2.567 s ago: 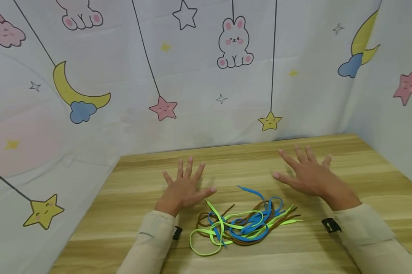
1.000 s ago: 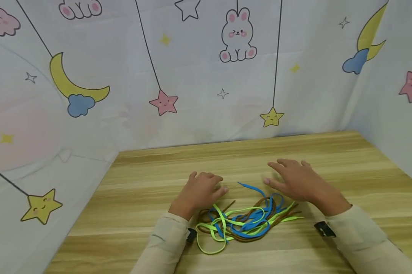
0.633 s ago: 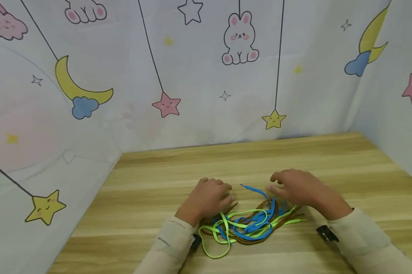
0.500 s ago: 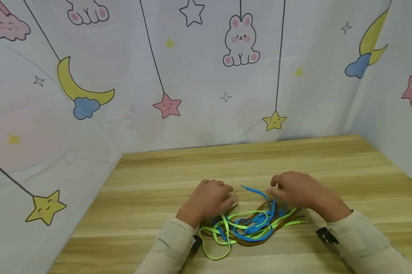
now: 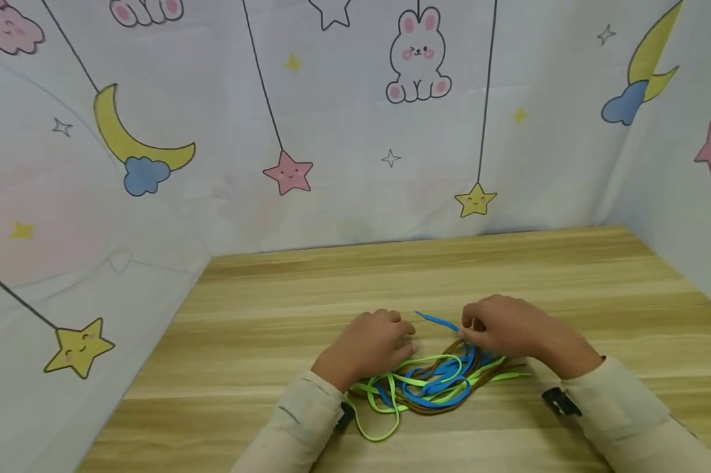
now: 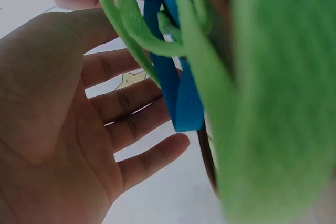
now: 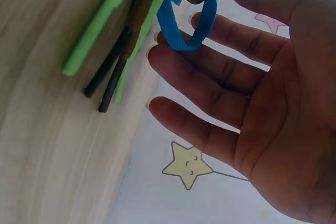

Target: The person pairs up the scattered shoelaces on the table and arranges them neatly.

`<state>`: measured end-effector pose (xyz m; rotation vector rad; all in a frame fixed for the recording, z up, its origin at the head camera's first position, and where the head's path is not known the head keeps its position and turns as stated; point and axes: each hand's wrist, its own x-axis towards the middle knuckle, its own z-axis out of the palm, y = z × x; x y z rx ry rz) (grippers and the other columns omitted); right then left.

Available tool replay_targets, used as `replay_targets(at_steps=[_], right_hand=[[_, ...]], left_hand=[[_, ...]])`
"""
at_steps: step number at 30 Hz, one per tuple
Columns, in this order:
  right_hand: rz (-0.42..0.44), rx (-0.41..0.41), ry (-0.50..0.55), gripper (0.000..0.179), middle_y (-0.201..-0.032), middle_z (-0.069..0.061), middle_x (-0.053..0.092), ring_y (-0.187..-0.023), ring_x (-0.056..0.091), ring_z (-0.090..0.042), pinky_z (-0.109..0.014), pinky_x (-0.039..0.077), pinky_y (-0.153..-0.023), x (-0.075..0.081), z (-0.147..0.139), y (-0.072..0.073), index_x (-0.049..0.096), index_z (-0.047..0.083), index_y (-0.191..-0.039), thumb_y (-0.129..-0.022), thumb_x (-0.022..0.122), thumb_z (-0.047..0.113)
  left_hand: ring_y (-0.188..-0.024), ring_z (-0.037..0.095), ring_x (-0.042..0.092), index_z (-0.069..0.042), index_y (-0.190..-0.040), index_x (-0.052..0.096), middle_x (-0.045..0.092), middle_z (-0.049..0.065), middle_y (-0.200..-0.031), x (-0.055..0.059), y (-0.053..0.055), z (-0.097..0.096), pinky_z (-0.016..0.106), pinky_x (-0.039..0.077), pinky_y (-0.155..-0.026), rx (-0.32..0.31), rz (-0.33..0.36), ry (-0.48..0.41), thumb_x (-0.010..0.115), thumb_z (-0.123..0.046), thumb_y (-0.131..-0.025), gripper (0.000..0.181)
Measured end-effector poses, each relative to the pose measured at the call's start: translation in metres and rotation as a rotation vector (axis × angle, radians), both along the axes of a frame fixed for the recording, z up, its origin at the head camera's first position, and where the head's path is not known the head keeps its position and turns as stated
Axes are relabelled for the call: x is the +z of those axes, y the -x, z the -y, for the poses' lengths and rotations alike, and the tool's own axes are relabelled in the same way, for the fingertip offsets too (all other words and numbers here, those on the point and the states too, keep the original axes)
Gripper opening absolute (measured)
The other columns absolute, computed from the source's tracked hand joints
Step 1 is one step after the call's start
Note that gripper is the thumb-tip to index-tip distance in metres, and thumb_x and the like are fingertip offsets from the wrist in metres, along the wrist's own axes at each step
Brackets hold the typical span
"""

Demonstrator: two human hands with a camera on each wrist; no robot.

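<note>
A tangled pile of flat shoelaces lies on the table in the head view: a blue shoelace (image 5: 440, 321), neon green shoelaces (image 5: 511, 376) and brown shoelaces (image 5: 430, 412). My left hand (image 5: 367, 345) hovers over the pile's left side, palm toward the laces. Its fingers are spread and loosely bent in the left wrist view, and a blue fold (image 6: 188, 108) hangs before them. On the far right side, my right hand (image 5: 511, 328) has its thumb and forefinger beside the blue lace. In the right wrist view they stand apart, near a blue loop (image 7: 207, 19); no grip shows.
The wood-grain table (image 5: 260, 295) reaches back to a white cloth backdrop (image 5: 343, 197) printed with stars, moons and a rabbit. Cloth also rises along the left and right sides. A dark wrist camera (image 5: 560, 401) sits under the right sleeve.
Both hands, spread wide at first, have come down and inward over the laces, with their fingers bending. Most recently the left hand moved slightly right. The lace pile looks nearly unchanged.
</note>
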<state>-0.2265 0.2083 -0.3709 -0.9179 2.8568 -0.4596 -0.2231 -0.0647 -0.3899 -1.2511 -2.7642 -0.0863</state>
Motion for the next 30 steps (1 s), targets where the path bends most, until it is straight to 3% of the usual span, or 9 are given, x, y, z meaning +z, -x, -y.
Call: replay_targets(at_steps=[8, 19, 25, 30], right_hand=[[0.040, 0.023, -0.013, 0.008, -0.081, 0.014, 0.061, -0.073, 0.057, -0.003, -0.033, 0.049, -0.066, -0.004, 0.000, 0.004, 0.067, 0.023, -0.090, -0.093, 0.073, 0.028], [0.085, 0.045, 0.008, 0.011, -0.082, 0.012, 0.063, -0.075, 0.059, -0.005, -0.034, 0.050, -0.066, -0.012, 0.001, 0.001, 0.066, 0.024, -0.087, -0.090, 0.077, 0.026], [0.107, 0.049, 0.019, 0.008, -0.081, 0.012, 0.060, -0.071, 0.056, -0.005, -0.032, 0.048, -0.064, -0.007, -0.001, 0.002, 0.067, 0.022, -0.094, -0.092, 0.074, 0.024], [0.134, 0.087, 0.113, 0.004, -0.072, 0.011, 0.055, -0.062, 0.050, -0.005, -0.029, 0.045, -0.062, 0.002, -0.005, 0.002, 0.068, 0.017, -0.101, -0.097, 0.068, 0.019]], left_hand=[[-0.086, 0.012, 0.062, -0.017, -0.119, 0.072, 0.066, -0.002, -0.101, 0.003, 0.000, -0.003, 0.028, 0.052, -0.074, -0.035, 0.005, -0.002, 0.059, -0.035, -0.102, 0.028], [-0.085, 0.010, 0.061, -0.018, -0.118, 0.073, 0.066, -0.004, -0.100, 0.000, -0.005, -0.004, 0.027, 0.052, -0.073, -0.023, 0.037, 0.023, 0.059, -0.035, -0.102, 0.027], [-0.087, 0.012, 0.062, -0.017, -0.118, 0.072, 0.066, -0.003, -0.101, 0.001, -0.003, -0.003, 0.028, 0.053, -0.075, -0.027, 0.023, 0.016, 0.059, -0.036, -0.102, 0.028], [-0.090, 0.012, 0.063, -0.017, -0.119, 0.072, 0.067, -0.003, -0.103, 0.002, -0.001, -0.003, 0.029, 0.053, -0.077, -0.020, 0.026, 0.013, 0.059, -0.036, -0.102, 0.029]])
